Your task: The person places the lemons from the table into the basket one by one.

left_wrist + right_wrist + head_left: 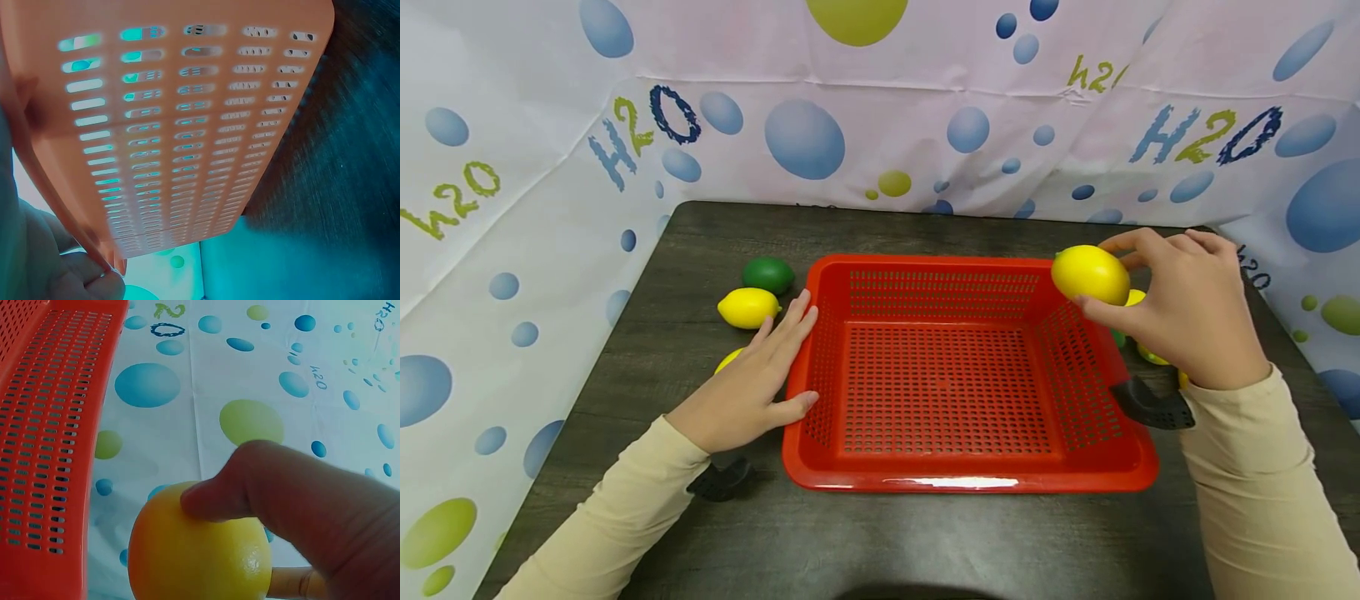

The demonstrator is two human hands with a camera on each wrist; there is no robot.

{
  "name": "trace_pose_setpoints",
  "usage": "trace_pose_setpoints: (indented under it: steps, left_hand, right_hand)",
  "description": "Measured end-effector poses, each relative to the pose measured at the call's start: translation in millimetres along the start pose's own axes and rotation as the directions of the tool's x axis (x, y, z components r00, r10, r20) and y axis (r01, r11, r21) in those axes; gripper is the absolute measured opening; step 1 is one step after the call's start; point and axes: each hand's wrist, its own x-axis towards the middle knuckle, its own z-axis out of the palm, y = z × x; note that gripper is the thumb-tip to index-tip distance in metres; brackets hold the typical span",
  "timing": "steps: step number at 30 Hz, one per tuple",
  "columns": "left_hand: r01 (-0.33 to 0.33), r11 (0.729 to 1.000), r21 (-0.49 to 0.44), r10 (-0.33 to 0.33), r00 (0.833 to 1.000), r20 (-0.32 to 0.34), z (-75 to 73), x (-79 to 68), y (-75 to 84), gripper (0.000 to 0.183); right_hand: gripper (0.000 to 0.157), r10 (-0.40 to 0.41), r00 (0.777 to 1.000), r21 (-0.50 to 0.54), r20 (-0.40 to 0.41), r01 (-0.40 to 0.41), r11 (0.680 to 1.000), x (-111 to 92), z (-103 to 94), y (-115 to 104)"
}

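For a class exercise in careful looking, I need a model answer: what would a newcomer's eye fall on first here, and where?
Probably the red basket, in the middle of the head view on the dark table. Next, the bright yellow lemon held in the right hand, near the basket's far right corner in that view. Behind, a spotted sheet carries H2O lettering.

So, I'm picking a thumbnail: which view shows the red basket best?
The head view: nearly the whole red basket fits, though the left hand covers part. The left wrist view shows a slotted wall close up; the right wrist, a cropped part.
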Motion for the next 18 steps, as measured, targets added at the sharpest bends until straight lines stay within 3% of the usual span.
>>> trace_pose_setpoints:
  steps: [18]
  left_hand:
    - [-0.004, 1.0, 0.006, 0.004, 1.0, -0.005, 0.0, -0.8, 2.3, 0.091]
  right_hand:
    - [0.055, -0.068, 0.998, 0.018, 0.006, 0.068, 0.998, 12, 16.7, -18]
